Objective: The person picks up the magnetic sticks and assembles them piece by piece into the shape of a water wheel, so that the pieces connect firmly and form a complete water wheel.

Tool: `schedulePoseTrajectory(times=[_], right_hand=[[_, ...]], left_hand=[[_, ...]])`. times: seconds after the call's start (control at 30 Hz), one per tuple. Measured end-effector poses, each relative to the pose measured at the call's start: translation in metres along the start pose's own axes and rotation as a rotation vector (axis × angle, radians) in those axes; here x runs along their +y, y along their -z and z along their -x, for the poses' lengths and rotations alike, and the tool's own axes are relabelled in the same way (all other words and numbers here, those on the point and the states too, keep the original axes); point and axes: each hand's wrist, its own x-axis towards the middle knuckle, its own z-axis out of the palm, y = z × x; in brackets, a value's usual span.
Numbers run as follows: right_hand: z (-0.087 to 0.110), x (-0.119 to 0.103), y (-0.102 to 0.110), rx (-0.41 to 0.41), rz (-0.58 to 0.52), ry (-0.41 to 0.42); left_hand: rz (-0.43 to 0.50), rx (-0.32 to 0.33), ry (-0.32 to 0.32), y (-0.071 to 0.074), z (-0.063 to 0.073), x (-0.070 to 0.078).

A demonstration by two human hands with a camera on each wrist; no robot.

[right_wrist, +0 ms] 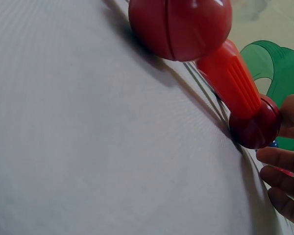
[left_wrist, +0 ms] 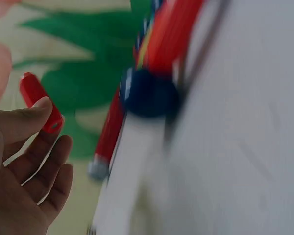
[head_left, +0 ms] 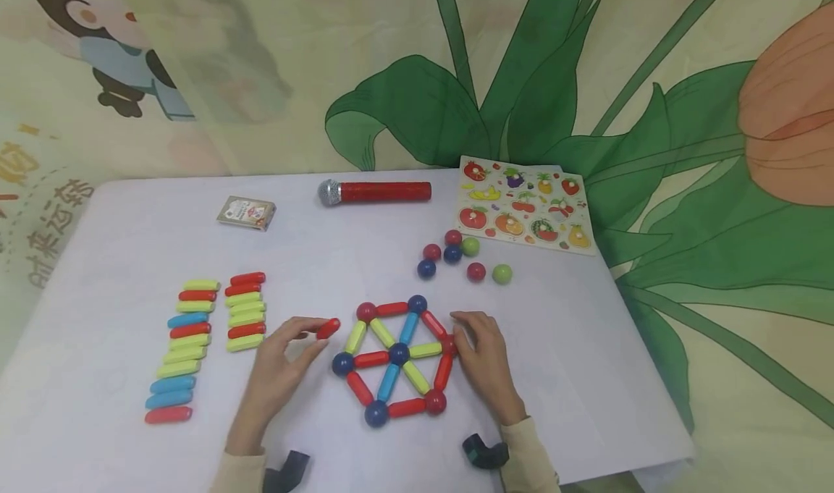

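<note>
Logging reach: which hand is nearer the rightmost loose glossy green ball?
Right. The right hand is on the near side of the green ball, at the multicoloured ball-and-rod hexagon; the left hand is farther, left of the hexagon, pinching a short red rod.

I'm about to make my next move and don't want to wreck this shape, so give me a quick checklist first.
1. Left grip has the red stick: ok, pinched between thumb and finger.
2. Red stick clear of the frame: ok, held apart from it.
3. Right grip firm on the red ball at the frame's right corner: cannot tell; it is at the ball, but the hold is unclear.
4. Free side in the frame's outline: not ok; all six have sticks, including one yellow-green stick.
5. Spare balls out of the way: ok, lying beyond the frame.
</note>
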Motion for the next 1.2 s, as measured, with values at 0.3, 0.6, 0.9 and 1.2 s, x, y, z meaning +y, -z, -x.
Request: schedulePoseTrajectory(times=[0.3,0.6,0.9,1.2], right_hand=[[0.0,0.0,-0.005,0.006,-0.006,0.012],[0.0,0.001,-0.003,0.008,0.016,0.008],[-0.007,-0.001,0.004,0.005,0.022,-0.018],[-0.068,-0.009,0.021,-0.039,0.322,-0.022]], left_hand=[[0.161,-0.209,-0.144,-0.055,-0.014,0.029],[-0.041,-0.27,-0.122,-0.068,-0.01,0.035],[-0.031,-0.26,-0.126,-0.07,-0.009,0.035],[-0.009,-0.253,-0.141,-0.073,-0.009,0.032]])
